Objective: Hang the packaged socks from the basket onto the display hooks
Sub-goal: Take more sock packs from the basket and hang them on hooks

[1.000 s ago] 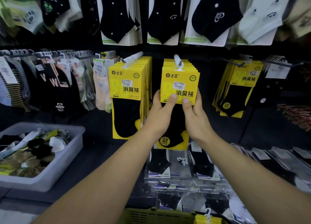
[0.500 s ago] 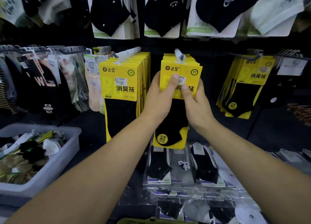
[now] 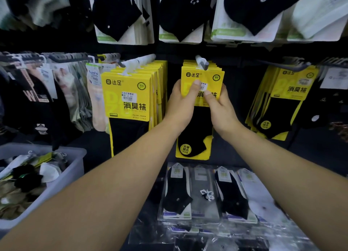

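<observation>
A stack of yellow sock packs (image 3: 202, 73) with black socks hangs on the centre display hook (image 3: 201, 62), whose grey tip pokes out in front of the packs. My left hand (image 3: 181, 105) grips the stack from the left, thumb on the front card. My right hand (image 3: 220, 109) grips it from the right, thumb beside the price sticker. A second, fuller row of the same yellow packs (image 3: 128, 98) hangs on the hook to the left.
A grey bin (image 3: 75, 168) of loose socks sits at the lower left. Clear-bagged sock packs (image 3: 205, 192) lie on the shelf below. More yellow packs (image 3: 288, 98) hang at the right, white-carded socks (image 3: 180, 15) above, and dark socks (image 3: 35, 92) on the left rail.
Both hands have slid up the yellow packs on the centre hook, from the card's lower edge to its middle. The view has tilted down and moved closer.
</observation>
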